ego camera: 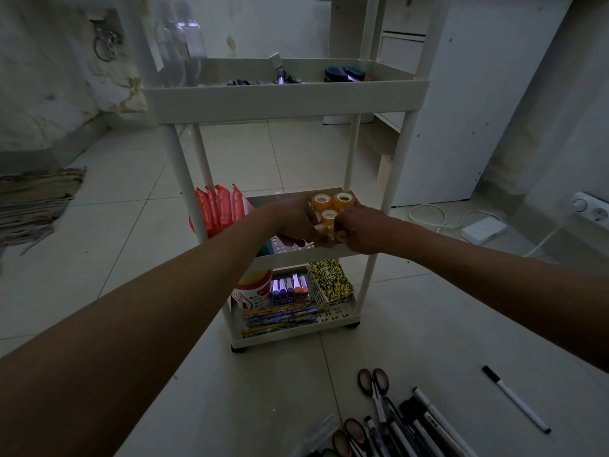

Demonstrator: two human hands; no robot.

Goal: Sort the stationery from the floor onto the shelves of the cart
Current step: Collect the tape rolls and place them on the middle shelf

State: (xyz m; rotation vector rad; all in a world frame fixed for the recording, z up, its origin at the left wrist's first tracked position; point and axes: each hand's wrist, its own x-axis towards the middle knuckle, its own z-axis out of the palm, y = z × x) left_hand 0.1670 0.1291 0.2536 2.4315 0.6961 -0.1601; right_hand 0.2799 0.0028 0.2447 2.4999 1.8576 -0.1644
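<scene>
Pens (428, 427) and scissors (374, 384) wait on floor; both hands (left hand (295, 222), right hand (357, 230)) grip tape-roll pack (329, 207) over middle shelf (313, 253) right corner, set it flat against rear rim

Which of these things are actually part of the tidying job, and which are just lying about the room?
Part of the job:
cart
tape rolls, held by left hand and right hand
scissors on the floor
marker on the floor
pens on the floor

Just lying about:
rug
power strip
white adapter with cable
</scene>
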